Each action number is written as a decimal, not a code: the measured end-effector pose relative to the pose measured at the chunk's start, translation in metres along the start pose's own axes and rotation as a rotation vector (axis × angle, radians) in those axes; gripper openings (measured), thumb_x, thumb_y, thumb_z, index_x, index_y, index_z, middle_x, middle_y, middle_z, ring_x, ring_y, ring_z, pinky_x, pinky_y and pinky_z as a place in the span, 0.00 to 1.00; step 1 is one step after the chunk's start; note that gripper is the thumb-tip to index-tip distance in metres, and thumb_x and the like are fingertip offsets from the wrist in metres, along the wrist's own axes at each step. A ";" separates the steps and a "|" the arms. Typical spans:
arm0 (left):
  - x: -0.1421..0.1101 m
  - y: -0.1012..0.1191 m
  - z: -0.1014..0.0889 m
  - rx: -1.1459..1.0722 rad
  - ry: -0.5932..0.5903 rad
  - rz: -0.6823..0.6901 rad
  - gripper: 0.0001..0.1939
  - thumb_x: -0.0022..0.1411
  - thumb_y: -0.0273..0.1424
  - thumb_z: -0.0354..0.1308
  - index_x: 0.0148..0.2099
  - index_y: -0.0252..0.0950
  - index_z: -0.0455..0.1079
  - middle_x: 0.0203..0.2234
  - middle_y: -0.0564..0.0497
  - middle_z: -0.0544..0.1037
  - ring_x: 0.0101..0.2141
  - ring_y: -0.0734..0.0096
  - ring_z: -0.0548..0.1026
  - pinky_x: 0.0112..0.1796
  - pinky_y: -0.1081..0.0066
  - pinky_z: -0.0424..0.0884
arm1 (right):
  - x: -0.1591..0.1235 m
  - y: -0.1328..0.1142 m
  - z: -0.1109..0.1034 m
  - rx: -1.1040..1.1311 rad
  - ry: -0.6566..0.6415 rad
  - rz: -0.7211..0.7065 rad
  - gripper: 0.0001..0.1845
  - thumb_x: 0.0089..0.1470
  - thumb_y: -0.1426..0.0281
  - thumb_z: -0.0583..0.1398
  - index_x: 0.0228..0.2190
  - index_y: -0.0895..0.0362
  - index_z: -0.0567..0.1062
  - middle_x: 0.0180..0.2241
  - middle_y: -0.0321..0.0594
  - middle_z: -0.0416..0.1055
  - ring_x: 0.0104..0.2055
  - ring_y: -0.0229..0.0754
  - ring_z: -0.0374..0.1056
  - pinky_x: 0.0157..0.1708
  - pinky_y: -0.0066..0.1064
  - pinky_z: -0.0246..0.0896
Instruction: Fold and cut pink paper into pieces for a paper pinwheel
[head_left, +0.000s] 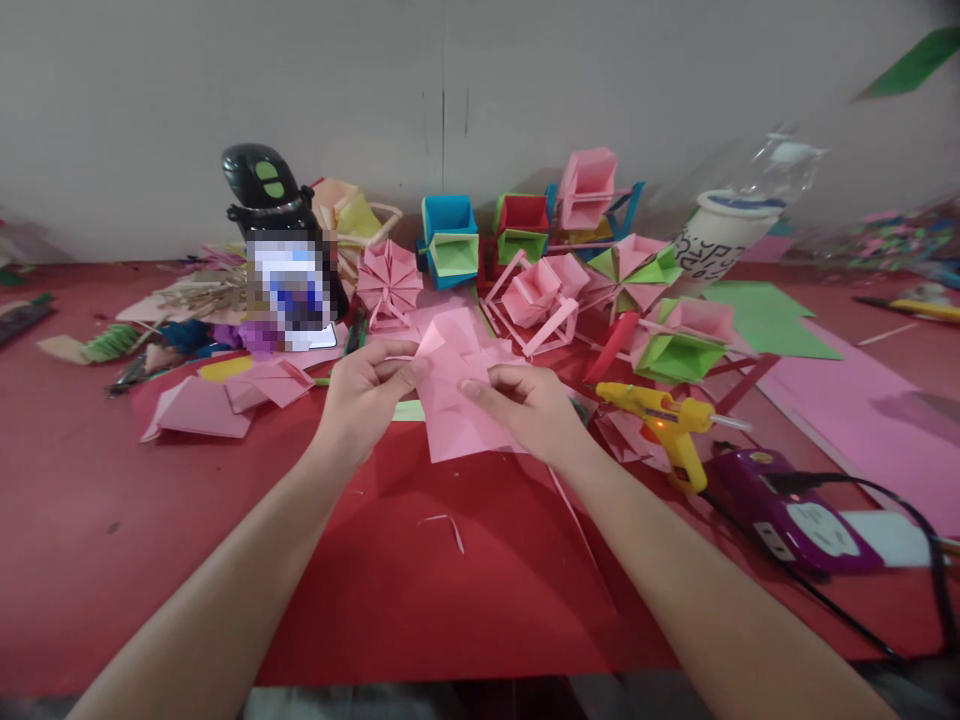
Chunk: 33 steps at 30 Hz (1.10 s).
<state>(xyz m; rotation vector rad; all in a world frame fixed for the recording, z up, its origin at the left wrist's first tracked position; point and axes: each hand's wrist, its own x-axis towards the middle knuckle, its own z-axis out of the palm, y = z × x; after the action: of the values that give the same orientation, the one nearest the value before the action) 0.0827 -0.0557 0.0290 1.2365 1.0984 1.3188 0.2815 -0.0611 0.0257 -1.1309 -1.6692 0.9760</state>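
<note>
Two bare forearms slope inward over a red table, the left hand pinching a pink paper sheet by its left edge, the right hand gripping its right edge. Held above the table's middle, the sheet runs lengthwise away from the person, a near corner pointing back. A grey wall stands behind; rightward are one yellow glue gun, one purple socket block, one patterned cup.

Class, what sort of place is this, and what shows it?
Probably a paper-craft workspace: pink paper held by the left hand and right hand, folded paper models behind it, and a yellow glue gun.
</note>
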 end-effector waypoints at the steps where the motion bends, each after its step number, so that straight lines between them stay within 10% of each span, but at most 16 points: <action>1: 0.001 -0.001 -0.001 -0.014 0.003 0.005 0.18 0.55 0.39 0.69 0.43 0.33 0.75 0.31 0.46 0.83 0.33 0.61 0.81 0.40 0.62 0.78 | 0.000 0.001 0.000 0.015 -0.017 0.001 0.28 0.52 0.49 0.64 0.17 0.56 0.64 0.19 0.30 0.52 0.23 0.33 0.49 0.23 0.28 0.49; 10: 0.002 0.001 -0.002 0.046 0.002 0.047 0.17 0.58 0.35 0.67 0.48 0.36 0.73 0.30 0.50 0.81 0.33 0.65 0.80 0.39 0.64 0.79 | 0.003 0.008 -0.002 0.035 0.062 -0.033 0.19 0.53 0.53 0.65 0.25 0.56 0.75 0.25 0.35 0.68 0.28 0.37 0.62 0.30 0.30 0.59; 21: -0.002 -0.003 -0.001 0.344 0.002 0.334 0.24 0.61 0.32 0.63 0.59 0.45 0.70 0.57 0.46 0.70 0.45 0.66 0.77 0.40 0.70 0.78 | 0.000 0.004 -0.008 -0.174 0.019 -0.143 0.14 0.61 0.59 0.60 0.29 0.55 0.75 0.28 0.36 0.73 0.32 0.39 0.67 0.33 0.30 0.60; 33: -0.003 -0.002 -0.004 0.733 -0.102 0.474 0.22 0.59 0.37 0.65 0.56 0.43 0.70 0.50 0.46 0.77 0.50 0.56 0.75 0.52 0.56 0.70 | -0.001 0.014 -0.009 -0.534 0.061 -0.578 0.13 0.65 0.73 0.55 0.43 0.53 0.79 0.42 0.44 0.76 0.46 0.46 0.71 0.46 0.39 0.67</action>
<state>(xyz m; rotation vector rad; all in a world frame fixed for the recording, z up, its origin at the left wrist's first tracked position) 0.0791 -0.0586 0.0259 2.1859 1.3158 1.1948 0.2944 -0.0572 0.0150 -0.8936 -2.1014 0.1300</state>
